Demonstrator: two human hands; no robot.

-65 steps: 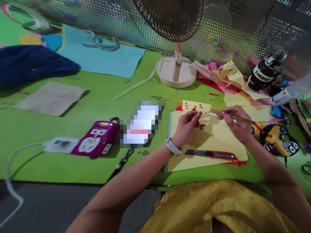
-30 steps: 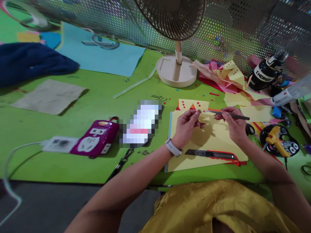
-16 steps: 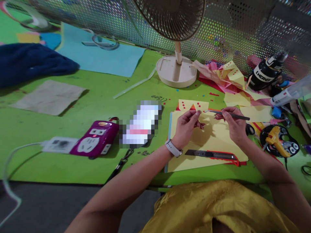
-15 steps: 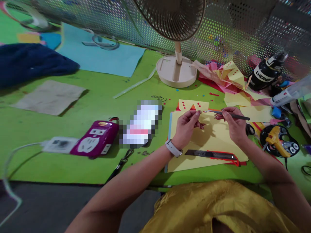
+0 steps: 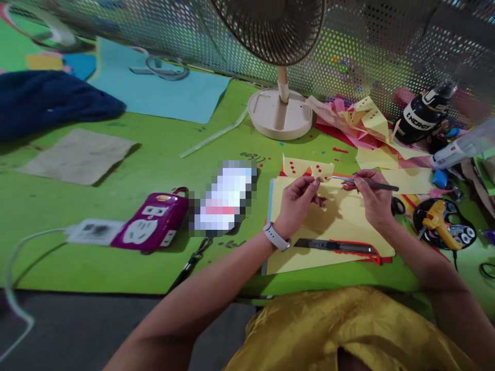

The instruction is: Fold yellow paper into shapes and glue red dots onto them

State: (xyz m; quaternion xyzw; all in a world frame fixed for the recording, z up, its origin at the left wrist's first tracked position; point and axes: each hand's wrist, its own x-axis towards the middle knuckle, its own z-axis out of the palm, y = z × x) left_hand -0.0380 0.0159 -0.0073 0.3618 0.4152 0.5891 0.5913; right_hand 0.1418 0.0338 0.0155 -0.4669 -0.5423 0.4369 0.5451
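My right hand (image 5: pixel 373 201) grips a pair of tweezers (image 5: pixel 382 186), whose pale tips point left. Close to those tips, my left hand (image 5: pixel 296 203) is closed in a pinch; whatever lies between its fingertips is too small to make out. A tiny red bit shows by the tips. Both hands are above yellow paper sheets (image 5: pixel 282 260). A utility knife (image 5: pixel 336 246) with an orange-edged handle lies on them, below the hands. Just behind my left fingertips is a small yellow card (image 5: pixel 301 165) with red squares on it.
A fan (image 5: pixel 280 121) stands at the back, beside crumpled pink and yellow paper (image 5: pixel 367 121). On the right are a black bottle (image 5: pixel 415 121) and a yellow glue gun (image 5: pixel 441 226). A blurred-out phone (image 5: pixel 226 198) and a purple power strip (image 5: pixel 157 221) lie to the left.
The small yellow card has shifted slightly, its upper edge now a little higher. The tweezers have moved very slightly; both hands stay almost in place.
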